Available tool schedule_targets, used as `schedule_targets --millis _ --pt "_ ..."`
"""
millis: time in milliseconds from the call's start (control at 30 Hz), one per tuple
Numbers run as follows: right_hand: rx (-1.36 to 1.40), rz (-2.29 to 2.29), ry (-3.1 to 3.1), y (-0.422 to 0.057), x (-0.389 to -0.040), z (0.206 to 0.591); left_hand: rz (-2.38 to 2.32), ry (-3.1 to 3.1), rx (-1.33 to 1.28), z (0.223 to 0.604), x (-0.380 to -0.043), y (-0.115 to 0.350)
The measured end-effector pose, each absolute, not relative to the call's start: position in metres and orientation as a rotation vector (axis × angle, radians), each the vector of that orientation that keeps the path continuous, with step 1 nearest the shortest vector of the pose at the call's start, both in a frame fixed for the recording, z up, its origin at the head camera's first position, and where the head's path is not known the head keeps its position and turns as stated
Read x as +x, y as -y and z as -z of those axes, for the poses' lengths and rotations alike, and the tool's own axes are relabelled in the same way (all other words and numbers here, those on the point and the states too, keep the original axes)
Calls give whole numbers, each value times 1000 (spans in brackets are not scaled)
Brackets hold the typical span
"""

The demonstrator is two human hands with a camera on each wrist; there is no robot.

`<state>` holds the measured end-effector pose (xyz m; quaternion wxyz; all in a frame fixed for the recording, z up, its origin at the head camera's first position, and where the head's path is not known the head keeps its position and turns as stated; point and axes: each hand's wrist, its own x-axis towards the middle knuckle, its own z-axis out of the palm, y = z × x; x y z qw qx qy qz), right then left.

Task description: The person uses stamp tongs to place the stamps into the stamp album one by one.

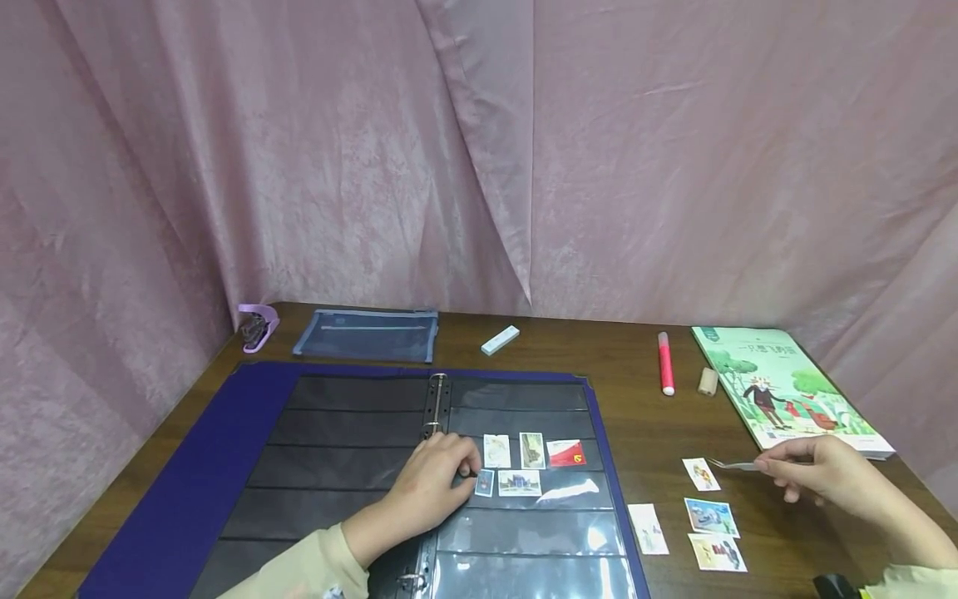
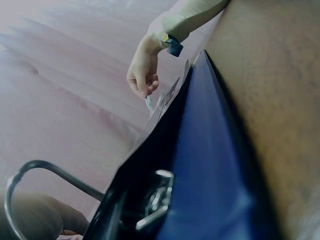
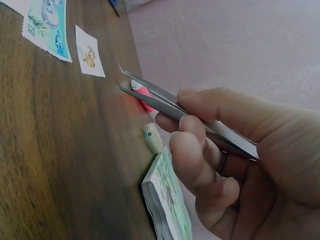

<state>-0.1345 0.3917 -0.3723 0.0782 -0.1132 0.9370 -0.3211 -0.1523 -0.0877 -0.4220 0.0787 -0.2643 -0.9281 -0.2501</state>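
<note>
My right hand (image 1: 831,478) pinches a pair of steel tweezers (image 3: 162,105) between thumb and fingers. Their bent tips stand apart with nothing between them, close to a small white stamp with an orange picture (image 1: 701,474) on the table. Below that stamp lie a blue stamp (image 1: 711,517) and a cream one (image 1: 717,552). My left hand (image 1: 430,478), fingers loosely bent, rests on an open ring-bound stamp album (image 1: 175,466) beside its ring spine. Its fingertips are next to a small blue stamp (image 1: 485,483) in a row with a building stamp (image 1: 520,482).
Three more stamps, one of them red and white (image 1: 566,453), sit in the row above. A white stamp (image 1: 648,529) lies by the album's right edge. Behind are a stapler (image 1: 258,327), zip pouch (image 1: 367,334), white box (image 1: 500,339), pink marker (image 1: 665,363), eraser (image 1: 707,381) and green book (image 1: 793,387).
</note>
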Motion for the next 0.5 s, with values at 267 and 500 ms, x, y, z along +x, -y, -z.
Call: schedule_targets --millis 267,500 --pt "-334 952 -2799 -391 -137 375 765 2766 -782 422 -153 87" --pt "-381 980 -2794 -389 -137 381 757 2776 -766 422 -152 88"
